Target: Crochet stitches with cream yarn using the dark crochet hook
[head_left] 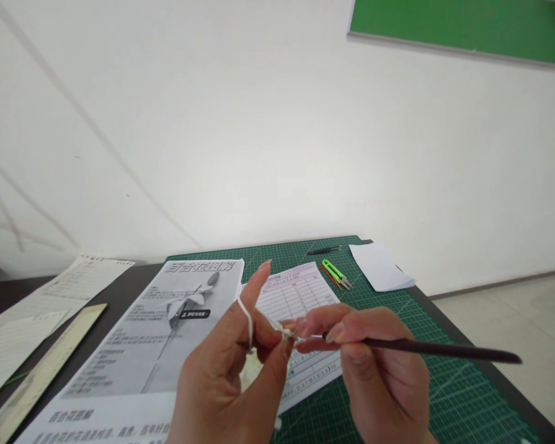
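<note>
My left hand (pixel 234 364) pinches a small piece of white crochet work (pixel 284 332) between thumb and fingers, its index finger raised with white yarn (pixel 246 314) looped round it. More pale knitted material (pixel 250 370) shows behind the left palm. In my right hand (pixel 382 370) is a crochet hook with a long dark handle (pixel 444 348), held like a pen and pointing left. Its metal tip meets the crochet work at the left fingertips; the exact stitch is too small to make out.
Under the hands lie a green cutting mat (pixel 379 314), a printed flower sheet (pixel 152 327) and a form (pixel 300 287). Behind are green snips (pixel 333 271), tweezers (pixel 324 250) and white paper (pixel 380 266). A ruler (pixel 46 370) and more papers (pixel 60 290) lie left.
</note>
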The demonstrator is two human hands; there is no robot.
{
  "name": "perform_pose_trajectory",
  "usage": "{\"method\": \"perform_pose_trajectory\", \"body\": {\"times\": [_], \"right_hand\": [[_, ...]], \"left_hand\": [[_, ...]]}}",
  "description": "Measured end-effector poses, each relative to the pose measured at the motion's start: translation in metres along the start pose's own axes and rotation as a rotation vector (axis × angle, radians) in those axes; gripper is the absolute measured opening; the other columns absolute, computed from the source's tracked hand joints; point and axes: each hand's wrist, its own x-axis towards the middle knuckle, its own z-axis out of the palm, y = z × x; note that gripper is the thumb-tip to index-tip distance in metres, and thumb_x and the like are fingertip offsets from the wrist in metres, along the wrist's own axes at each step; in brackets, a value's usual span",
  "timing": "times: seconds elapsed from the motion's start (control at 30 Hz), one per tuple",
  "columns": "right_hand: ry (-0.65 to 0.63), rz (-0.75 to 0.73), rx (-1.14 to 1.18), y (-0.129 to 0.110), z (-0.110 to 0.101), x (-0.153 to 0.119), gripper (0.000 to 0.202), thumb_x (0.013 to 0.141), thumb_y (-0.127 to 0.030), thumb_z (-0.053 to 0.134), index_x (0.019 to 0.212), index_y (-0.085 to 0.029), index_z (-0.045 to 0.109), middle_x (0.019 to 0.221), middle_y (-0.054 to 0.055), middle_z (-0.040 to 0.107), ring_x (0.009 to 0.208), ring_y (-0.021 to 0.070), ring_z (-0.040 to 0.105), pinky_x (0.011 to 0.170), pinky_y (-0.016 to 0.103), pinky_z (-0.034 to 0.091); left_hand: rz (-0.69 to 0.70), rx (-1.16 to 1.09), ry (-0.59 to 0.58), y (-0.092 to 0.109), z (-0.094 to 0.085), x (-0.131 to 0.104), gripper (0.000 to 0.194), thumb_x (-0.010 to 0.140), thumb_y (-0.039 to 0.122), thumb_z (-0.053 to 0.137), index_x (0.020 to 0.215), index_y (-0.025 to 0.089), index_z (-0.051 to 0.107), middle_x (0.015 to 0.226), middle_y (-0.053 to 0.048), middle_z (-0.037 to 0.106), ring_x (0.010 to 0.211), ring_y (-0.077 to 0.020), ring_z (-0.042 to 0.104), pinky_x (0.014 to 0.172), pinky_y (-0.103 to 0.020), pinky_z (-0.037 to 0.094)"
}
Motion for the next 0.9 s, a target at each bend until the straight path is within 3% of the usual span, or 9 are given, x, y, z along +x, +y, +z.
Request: {"method": "perform_pose_trajectory", "body": {"times": [0.1, 0.23, 0.37, 0.47, 0.63, 0.9], "right_hand": [[-0.032, -0.008, -0.02, -0.002, -0.002, 0.0, 0.014, 0.092, -0.024, 0.051, 0.097, -0.028, 0.064, 0.088, 0.005, 0.069, 0.08, 0.0205, 0.068, 0.066, 0.036, 0.059], [-0.07, -0.026, -0.038, -0.004, -0.003, 0.0, 0.016, 0.092, -0.022, 0.052, 0.098, -0.028, 0.066, 0.091, 0.005, 0.071, 0.083, 0.0211, 0.068, 0.072, 0.039, 0.058], [-0.032, -0.028, -0.017, -0.003, -0.001, 0.0, 0.015, 0.092, -0.023, 0.053, 0.098, -0.029, 0.066, 0.091, 0.005, 0.071, 0.084, 0.0224, 0.069, 0.076, 0.043, 0.058], [0.011, -0.003, 0.042, -0.001, 0.0, 0.0, 0.013, 0.091, -0.024, 0.054, 0.096, -0.028, 0.065, 0.09, 0.005, 0.07, 0.086, 0.0226, 0.068, 0.074, 0.042, 0.059], [0.026, 0.049, 0.188, 0.002, -0.004, 0.002, 0.012, 0.092, -0.025, 0.052, 0.094, -0.028, 0.064, 0.088, 0.004, 0.068, 0.084, 0.0201, 0.068, 0.065, 0.036, 0.062], [-0.019, 0.145, 0.264, 0.001, -0.008, 0.004, 0.013, 0.094, -0.028, 0.048, 0.093, -0.026, 0.061, 0.088, 0.003, 0.067, 0.085, 0.0192, 0.069, 0.067, 0.034, 0.063]], "left_hand": [[0.034, 0.03, -0.052, -0.003, -0.002, 0.001, 0.019, 0.07, 0.019, 0.071, 0.087, 0.027, 0.073, 0.058, 0.007, 0.05, 0.067, -0.0126, 0.058, 0.104, -0.035, 0.031], [-0.015, 0.0, -0.022, -0.005, -0.002, -0.001, 0.046, 0.074, 0.024, 0.07, 0.118, 0.036, 0.063, 0.06, 0.01, 0.051, 0.061, -0.0105, 0.053, 0.104, -0.038, 0.033], [-0.034, -0.005, -0.007, -0.002, 0.0, -0.003, 0.05, 0.073, 0.024, 0.072, 0.12, 0.035, 0.062, 0.062, 0.008, 0.055, 0.071, -0.0139, 0.058, 0.103, -0.039, 0.032], [-0.073, -0.03, -0.011, 0.002, 0.0, -0.002, 0.053, 0.07, 0.026, 0.074, 0.122, 0.03, 0.062, 0.064, 0.006, 0.059, 0.073, -0.0162, 0.061, 0.097, -0.036, 0.039], [-0.122, -0.153, -0.046, 0.008, -0.001, -0.001, 0.053, 0.071, 0.024, 0.074, 0.123, 0.031, 0.062, 0.064, 0.005, 0.064, 0.067, -0.0136, 0.062, 0.08, -0.027, 0.047], [-0.092, -0.16, -0.109, 0.001, -0.009, 0.004, 0.036, 0.073, 0.025, 0.073, 0.107, 0.035, 0.071, 0.062, 0.005, 0.063, 0.059, -0.0088, 0.055, 0.058, -0.016, 0.043]]}}
